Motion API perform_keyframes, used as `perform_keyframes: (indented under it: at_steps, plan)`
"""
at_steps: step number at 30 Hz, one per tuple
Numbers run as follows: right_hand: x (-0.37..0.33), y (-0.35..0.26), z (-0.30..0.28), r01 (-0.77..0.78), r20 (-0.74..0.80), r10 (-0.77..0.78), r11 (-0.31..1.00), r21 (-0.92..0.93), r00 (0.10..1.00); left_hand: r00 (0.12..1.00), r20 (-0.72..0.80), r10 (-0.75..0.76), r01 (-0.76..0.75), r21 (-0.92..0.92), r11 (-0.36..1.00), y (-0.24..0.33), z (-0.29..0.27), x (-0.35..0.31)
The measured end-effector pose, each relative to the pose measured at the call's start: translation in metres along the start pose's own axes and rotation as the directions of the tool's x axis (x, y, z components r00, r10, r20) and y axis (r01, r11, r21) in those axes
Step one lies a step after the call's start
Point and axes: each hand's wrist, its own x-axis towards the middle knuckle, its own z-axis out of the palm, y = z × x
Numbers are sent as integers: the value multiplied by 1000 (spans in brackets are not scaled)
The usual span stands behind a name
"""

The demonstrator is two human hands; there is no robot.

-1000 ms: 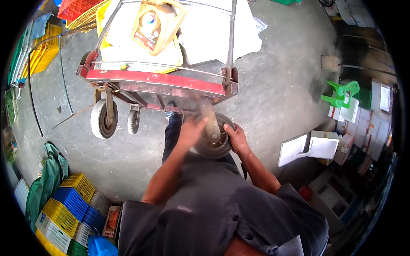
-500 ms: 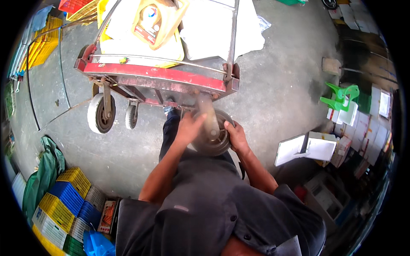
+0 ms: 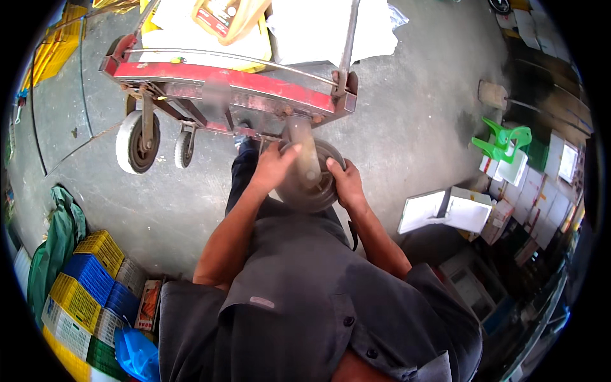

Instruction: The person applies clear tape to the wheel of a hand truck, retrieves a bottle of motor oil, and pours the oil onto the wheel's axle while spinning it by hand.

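Observation:
A red metal cart frame [image 3: 254, 79] is raised and tilted in front of me, its underside toward me. From its near right corner a caster wheel [image 3: 304, 198] hangs in a metal fork [image 3: 306, 153]; both look slightly blurred. My left hand [image 3: 272, 168] is closed on the left side of this wheel, with the thumb at the fork. On the opposite side, my right hand [image 3: 347, 183] grips the rim, its thumb over the wheel's face. Another caster, a grey wheel [image 3: 137, 142], hangs from the cart's left corner. Behind it is a smaller wheel [image 3: 183, 150].
A yellow crate [image 3: 251, 65] and a brown jug [image 3: 232, 19] stand behind the cart frame. Stacked plastic crates [image 3: 83, 299] and a blue bag [image 3: 136, 353] lie at lower left. To the right are a green stool [image 3: 503, 141] and an open white foam box [image 3: 471, 210].
The cart frame and its wheels appear higher and slightly farther left in view. Both hands stay on the caster wheel; my right thumb has shifted inward over its face.

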Motion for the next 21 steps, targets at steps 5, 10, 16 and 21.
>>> perform_keyframes:
  at_steps: [5,10,16,21]
  plan:
    - [-6,-17,1,-13,-19,12,999,-46,1000,1000,4,19,-19,-32,999,2,2,2]
    - [-5,-14,-2,-32,27,31,997,66,999,968,236,-82,128,-187,974,0,-6,13]
    - [9,-34,-9,7,94,8,987,-158,996,892,452,-30,256,-448,857,26,-17,21]
    - [14,-61,0,46,188,15,947,-317,982,892,449,-59,313,-518,796,30,-16,25]
